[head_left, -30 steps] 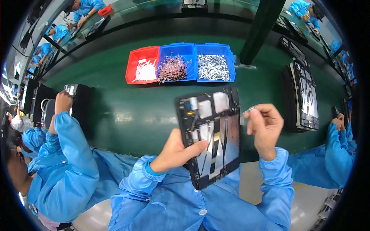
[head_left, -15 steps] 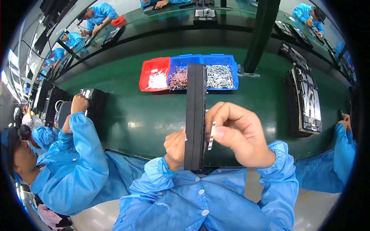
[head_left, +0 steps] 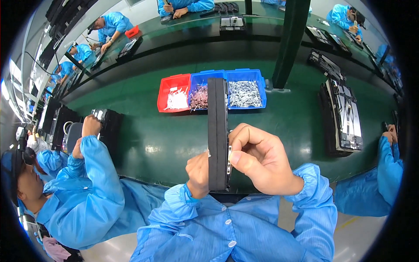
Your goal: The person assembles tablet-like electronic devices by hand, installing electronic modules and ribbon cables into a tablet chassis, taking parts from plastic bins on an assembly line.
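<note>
My left hand (head_left: 198,174) grips a black, flat, slab-like device (head_left: 217,135) from its left side, holding it upright and edge-on above the table. The device hides most of that hand's fingers. My right hand (head_left: 266,163) pinches a small whitish strip with dark marks (head_left: 229,160) between thumb and forefinger. The strip lies along the right face of the device; whether it touches cannot be made out. Behind the device, a red bin (head_left: 174,110) holds thin white pieces, a middle blue bin (head_left: 200,76) pinkish-brown ones, and a right blue bin (head_left: 244,74) white-and-dark ones.
A stack of black-framed devices (head_left: 347,118) stands on the green table (head_left: 161,144) at right, near a dark green post (head_left: 292,43). At left, a co-worker's arm (head_left: 98,153) rests by more black devices (head_left: 111,124). Another co-worker's hand (head_left: 389,132) is at far right.
My right hand has moved left and brought the strip from beside the device up to its right face. My left hand keeps its hold on the device. The view has shifted slightly.
</note>
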{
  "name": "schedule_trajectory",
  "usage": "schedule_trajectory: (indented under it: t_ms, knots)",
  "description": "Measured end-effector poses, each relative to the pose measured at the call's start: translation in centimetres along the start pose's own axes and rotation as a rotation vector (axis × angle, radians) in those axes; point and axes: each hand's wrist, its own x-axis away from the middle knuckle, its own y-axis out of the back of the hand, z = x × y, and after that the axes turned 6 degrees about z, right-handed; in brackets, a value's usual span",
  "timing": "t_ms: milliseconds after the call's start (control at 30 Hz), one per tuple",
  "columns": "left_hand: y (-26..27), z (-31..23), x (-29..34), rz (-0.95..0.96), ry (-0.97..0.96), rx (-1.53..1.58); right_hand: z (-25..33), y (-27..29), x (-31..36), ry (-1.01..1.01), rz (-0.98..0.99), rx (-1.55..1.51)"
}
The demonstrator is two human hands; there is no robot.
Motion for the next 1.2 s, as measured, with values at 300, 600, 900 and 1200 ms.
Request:
schedule_trajectory:
  t_ms: [300,600,900,1200]
  knots:
    - [-0.7,-0.2,-0.6,-0.082,0.003,-0.011,-0.2,0.0,0.1,0.029,-0.014,0.055]
    - [-0.5,-0.8,-0.9,-0.067,0.007,0.005,-0.4,0.5,0.3,0.042,-0.015,0.022]
    - [-0.6,0.0,-0.7,-0.048,-0.085,-0.07,0.1,0.1,0.1,0.0,-0.072,0.028]
    - [-0.6,-0.8,-1.9,-0.086,-0.183,-0.152,0.5,1.0,-0.1,-0.092,-0.086,0.024]
